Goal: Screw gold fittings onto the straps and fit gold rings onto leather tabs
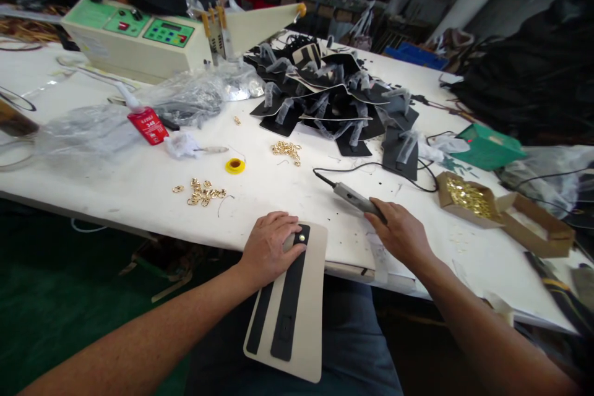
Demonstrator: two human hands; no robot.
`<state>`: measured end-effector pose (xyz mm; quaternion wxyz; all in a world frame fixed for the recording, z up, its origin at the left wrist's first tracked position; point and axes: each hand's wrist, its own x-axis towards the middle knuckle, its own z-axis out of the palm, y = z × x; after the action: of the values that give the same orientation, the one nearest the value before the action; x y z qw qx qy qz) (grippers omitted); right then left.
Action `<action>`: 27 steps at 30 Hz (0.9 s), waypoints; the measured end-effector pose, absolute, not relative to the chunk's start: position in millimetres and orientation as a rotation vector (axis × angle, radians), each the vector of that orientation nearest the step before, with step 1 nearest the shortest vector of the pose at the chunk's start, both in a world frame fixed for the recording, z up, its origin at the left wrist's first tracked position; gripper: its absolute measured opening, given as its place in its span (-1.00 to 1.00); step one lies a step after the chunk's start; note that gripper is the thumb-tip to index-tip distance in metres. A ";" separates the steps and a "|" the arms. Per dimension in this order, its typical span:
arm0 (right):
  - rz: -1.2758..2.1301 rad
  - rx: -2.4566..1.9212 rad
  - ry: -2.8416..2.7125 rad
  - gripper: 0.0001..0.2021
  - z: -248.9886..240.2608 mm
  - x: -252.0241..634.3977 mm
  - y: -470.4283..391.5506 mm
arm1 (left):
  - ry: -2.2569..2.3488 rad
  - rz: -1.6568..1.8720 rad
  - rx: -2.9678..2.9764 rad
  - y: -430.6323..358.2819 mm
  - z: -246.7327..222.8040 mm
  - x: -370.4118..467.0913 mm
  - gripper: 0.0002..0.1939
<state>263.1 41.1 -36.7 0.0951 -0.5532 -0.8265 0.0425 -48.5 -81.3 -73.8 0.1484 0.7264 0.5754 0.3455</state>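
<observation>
My left hand (271,246) presses on a beige bag panel (312,297) with rounded corners, its thumb beside a round metal snap (302,237). The panel carries two black straps (290,297) and leans from the table edge over my lap. My right hand (400,232) is closed around the near end of a slim grey corded tool (355,197), which lies low over the table. Its working tip cannot be made out. Left of the tool are two small heaps of gold metal rings or clasps (204,192) and a yellow spool (235,165).
Black bag pieces with plastic-wrapped straps (334,96) are piled at the back. A green-panelled machine (134,37) stands at the back left, near a red glue bottle (147,125). At the right are a green box (489,145) and a cardboard box of gold parts (468,201).
</observation>
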 end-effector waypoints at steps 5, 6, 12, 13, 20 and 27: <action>0.918 -1.425 -1.850 -0.55 8.5 228.4 19.7 | 1.654 0.992 2.085 -81.6 -75.6 -49.4 -0.68; 1.093 -1.327 -1.716 -0.57 17.2 218.4 14.9 | 1.656 0.988 2.085 -81.7 -75.6 -49.5 -0.68; 1.502 -1.052 -1.340 -0.63 31.8 151.9 -6.1 | 1.660 0.989 2.088 -81.8 -75.2 -49.5 -0.68; 1.500 -1.037 -1.301 -0.65 28.2 141.6 -8.6 | 1.660 0.987 2.089 -81.7 -75.3 -49.5 -0.68; 1.242 -0.949 -1.255 -0.63 1.1 100.6 -24.2 | 1.667 0.981 2.094 -81.3 -77.4 -50.2 -0.66; 1.180 -0.845 -1.310 -0.67 -10.0 93.2 -25.0 | 1.648 0.979 2.103 -80.7 -79.4 -50.9 -0.64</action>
<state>93.2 -25.0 -10.0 0.5591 -0.3585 -0.5554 0.5004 -50.9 -80.7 -79.4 0.1473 0.7309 0.5729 0.3404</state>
